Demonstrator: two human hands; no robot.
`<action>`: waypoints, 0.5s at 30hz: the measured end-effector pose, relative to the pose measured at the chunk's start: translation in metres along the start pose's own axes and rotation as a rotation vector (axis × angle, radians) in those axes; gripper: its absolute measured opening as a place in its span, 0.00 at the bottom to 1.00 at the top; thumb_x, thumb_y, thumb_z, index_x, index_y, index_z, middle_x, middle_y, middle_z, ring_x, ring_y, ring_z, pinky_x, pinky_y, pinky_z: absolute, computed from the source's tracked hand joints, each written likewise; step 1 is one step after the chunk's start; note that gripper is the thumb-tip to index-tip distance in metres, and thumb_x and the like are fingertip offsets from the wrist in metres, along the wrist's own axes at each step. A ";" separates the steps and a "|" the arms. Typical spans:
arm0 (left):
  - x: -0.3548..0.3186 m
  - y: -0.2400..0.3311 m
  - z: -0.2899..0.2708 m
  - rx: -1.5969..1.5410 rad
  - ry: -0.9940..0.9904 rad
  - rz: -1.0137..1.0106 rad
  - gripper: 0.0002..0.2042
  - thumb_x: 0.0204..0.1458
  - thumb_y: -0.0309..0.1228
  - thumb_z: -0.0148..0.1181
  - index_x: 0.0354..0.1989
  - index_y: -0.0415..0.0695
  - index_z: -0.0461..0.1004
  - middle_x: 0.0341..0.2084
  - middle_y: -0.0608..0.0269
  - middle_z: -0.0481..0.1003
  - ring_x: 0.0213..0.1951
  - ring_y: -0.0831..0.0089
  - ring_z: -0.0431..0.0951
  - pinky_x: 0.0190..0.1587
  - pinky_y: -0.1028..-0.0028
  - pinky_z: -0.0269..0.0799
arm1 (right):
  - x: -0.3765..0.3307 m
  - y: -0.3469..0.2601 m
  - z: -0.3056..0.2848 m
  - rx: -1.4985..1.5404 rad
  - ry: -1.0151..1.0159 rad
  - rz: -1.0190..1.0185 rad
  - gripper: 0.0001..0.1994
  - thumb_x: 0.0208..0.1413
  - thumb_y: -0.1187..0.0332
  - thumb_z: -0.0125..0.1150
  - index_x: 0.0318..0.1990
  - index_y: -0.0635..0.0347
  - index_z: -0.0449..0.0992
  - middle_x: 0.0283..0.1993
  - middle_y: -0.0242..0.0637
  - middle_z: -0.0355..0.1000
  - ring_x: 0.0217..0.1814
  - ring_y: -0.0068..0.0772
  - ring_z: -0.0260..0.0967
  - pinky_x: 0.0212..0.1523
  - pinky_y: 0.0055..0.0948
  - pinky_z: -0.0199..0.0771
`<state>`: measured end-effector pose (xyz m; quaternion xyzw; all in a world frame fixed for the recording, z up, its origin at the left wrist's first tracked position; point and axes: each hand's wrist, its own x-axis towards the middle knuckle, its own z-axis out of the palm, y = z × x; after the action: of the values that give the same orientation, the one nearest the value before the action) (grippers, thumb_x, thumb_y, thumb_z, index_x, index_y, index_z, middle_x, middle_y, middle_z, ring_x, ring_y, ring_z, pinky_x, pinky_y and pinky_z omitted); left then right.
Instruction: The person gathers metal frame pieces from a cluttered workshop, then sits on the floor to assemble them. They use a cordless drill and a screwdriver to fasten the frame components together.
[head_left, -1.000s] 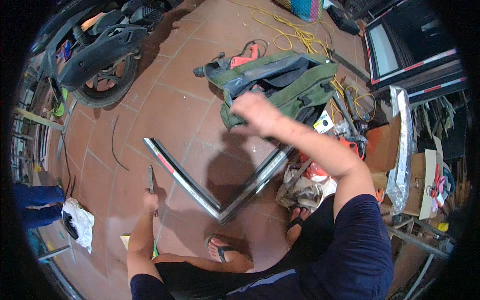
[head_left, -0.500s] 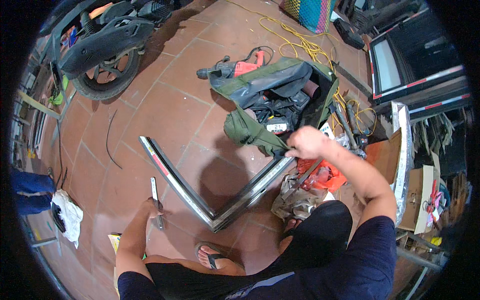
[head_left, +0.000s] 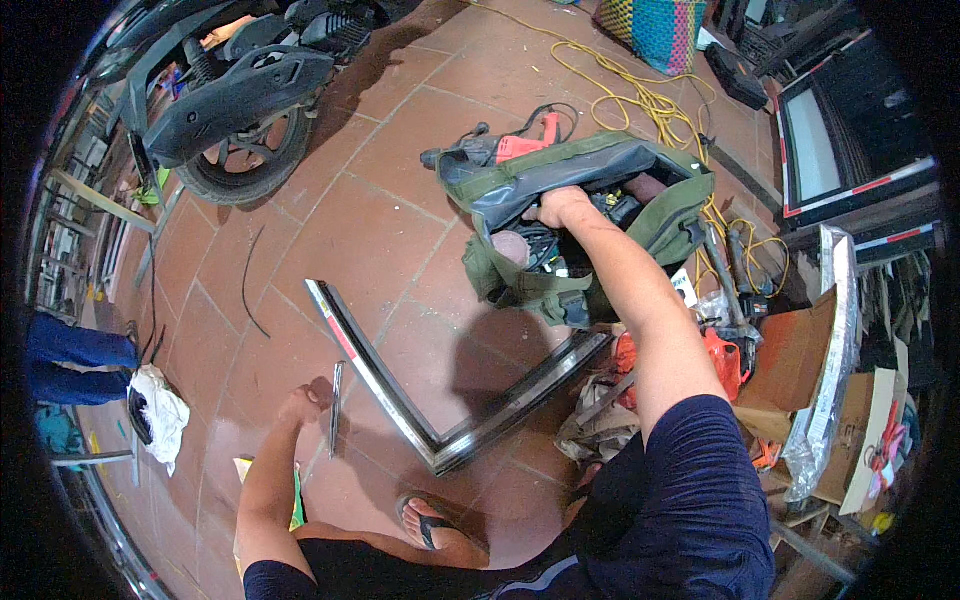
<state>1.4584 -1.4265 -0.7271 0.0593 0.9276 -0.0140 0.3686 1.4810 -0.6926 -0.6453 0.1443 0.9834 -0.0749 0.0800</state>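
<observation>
Right hand (head_left: 562,205) is in the mouth of the open green tool bag (head_left: 690,215), far side and a bit right; I can't tell if it's got hold of anything. Left hand (head_left: 305,402) is near left, fingers bent, right up against a thin metal strip (head_left: 336,410), can't tell if it's gripping. The V-shaped metal frame piece (head_left: 385,392) lies right of the left hand and nearer than the bag. Red-and-black drill (head_left: 525,148) sits just beyond the bag.
</observation>
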 end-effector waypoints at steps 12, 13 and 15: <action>-0.067 0.019 -0.006 0.030 -0.133 0.147 0.24 0.47 0.48 0.79 0.43 0.41 0.81 0.36 0.52 0.85 0.42 0.57 0.85 0.49 0.60 0.80 | -0.035 0.004 -0.006 -0.105 -0.084 0.082 0.32 0.54 0.52 0.76 0.67 0.45 0.77 0.69 0.41 0.75 0.73 0.48 0.70 0.71 0.58 0.63; -0.067 0.023 -0.011 0.015 -0.087 0.151 0.24 0.47 0.47 0.79 0.43 0.41 0.81 0.36 0.52 0.85 0.42 0.56 0.85 0.48 0.60 0.81 | -0.045 0.008 -0.008 -0.071 -0.063 0.022 0.26 0.53 0.56 0.74 0.60 0.46 0.80 0.65 0.42 0.77 0.73 0.50 0.69 0.67 0.59 0.67; -0.070 0.035 -0.022 -0.048 -0.052 0.159 0.23 0.47 0.45 0.78 0.43 0.41 0.81 0.35 0.53 0.84 0.39 0.56 0.85 0.47 0.60 0.80 | -0.070 0.016 -0.008 -0.022 0.114 -0.074 0.20 0.54 0.58 0.72 0.53 0.49 0.81 0.59 0.42 0.79 0.69 0.51 0.71 0.64 0.60 0.69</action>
<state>1.4983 -1.3972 -0.6625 0.1236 0.9102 0.0360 0.3936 1.5509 -0.6955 -0.6265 0.1110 0.9918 -0.0588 0.0225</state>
